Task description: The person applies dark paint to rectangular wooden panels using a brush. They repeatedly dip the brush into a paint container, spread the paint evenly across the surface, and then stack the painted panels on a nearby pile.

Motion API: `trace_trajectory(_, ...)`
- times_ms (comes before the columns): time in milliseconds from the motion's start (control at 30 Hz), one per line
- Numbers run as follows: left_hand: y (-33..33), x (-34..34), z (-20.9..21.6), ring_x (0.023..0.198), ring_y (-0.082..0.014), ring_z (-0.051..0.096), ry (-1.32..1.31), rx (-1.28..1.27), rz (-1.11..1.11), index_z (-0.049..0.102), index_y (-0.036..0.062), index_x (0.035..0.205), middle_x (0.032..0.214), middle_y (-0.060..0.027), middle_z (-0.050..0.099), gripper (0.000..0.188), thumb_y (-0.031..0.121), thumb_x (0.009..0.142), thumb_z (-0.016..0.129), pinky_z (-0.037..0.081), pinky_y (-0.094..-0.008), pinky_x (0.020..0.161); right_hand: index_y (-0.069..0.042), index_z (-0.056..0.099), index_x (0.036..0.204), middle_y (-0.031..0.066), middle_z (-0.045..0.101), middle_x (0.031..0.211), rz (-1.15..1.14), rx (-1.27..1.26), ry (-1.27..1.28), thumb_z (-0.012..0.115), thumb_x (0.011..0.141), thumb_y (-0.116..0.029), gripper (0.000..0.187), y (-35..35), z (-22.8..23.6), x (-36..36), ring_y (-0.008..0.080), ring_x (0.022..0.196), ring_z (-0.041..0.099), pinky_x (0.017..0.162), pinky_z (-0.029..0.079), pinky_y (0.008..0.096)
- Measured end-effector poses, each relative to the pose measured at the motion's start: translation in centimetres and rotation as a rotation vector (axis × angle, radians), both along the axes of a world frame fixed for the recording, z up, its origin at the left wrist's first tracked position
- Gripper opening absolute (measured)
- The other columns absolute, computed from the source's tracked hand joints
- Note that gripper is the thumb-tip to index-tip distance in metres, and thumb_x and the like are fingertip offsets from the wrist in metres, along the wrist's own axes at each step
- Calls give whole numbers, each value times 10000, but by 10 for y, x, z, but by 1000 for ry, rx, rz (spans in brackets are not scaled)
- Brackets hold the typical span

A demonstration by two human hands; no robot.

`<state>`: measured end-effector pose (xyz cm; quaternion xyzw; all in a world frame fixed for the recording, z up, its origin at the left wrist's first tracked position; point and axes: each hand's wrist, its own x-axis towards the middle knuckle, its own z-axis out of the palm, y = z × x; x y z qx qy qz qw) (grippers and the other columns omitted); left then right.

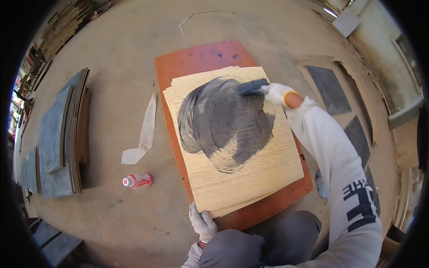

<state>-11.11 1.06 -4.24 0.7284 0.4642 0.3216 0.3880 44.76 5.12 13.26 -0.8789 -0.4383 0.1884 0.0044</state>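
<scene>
Pale sheet (250, 178), black-smeared, atop red board (201, 56); right hand (277, 94) closed on dark applicator (251, 87); left hand (203, 224) at near-left corner, finger grip indeterminable: too light a hold could let dragging strokes skew the sheet.

Pale wood-grained sheet (250, 185), swirled black-grey; red-brown board (196, 56).

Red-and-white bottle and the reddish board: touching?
Apart. Head view shows a strip of floor between the bottle and the board.
</scene>
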Motion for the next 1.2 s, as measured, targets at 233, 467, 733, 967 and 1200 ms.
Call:
trace_trajectory(233,8,-24,-2,1413,-505,525,77,1,13,519,-35,1543,1490,-332,579,550,272,1089,564,429,-551,1180,-189,586,1512,221,753,1236,229,-197,157,486,975,-119,551,5,31,-157,413,1136,724,981,573,511)
trace_trajectory(467,0,-12,-3,1416,-512,517,64,43,-25,518,-46,1536,1487,-335,580,546,285,1103,552,420,-558,1179,-308,540,1519,181,774,949,-1,-318,-71,505,1025,-222,502,-154,46,-179,404,856,753,776,588,552)
trace_trajectory(733,7,-21,-4,1425,-499,507,1,-9,-69,509,-56,1533,1496,-299,590,520,256,1118,545,398,-551,1196,-228,461,1623,167,792,990,286,-385,137,522,998,-138,635,-99,41,-300,365,938,783,809,598,535)
trace_trajectory(967,3,-9,-4,1416,-478,518,-9,4,-52,532,-55,1520,1503,-285,591,508,255,1117,550,399,-545,1197,-176,576,1533,173,798,1013,141,-168,19,478,1046,-162,497,-94,26,-219,354,900,781,735,591,534)
trace_trajectory(1200,10,-23,-7,1410,-467,528,-26,5,-60,536,-59,1509,1499,-289,593,493,247,1122,536,404,-535,1190,-233,539,1579,153,789,985,328,-292,145,489,1004,-136,585,-145,49,-290,364,880,785,789,600,527)
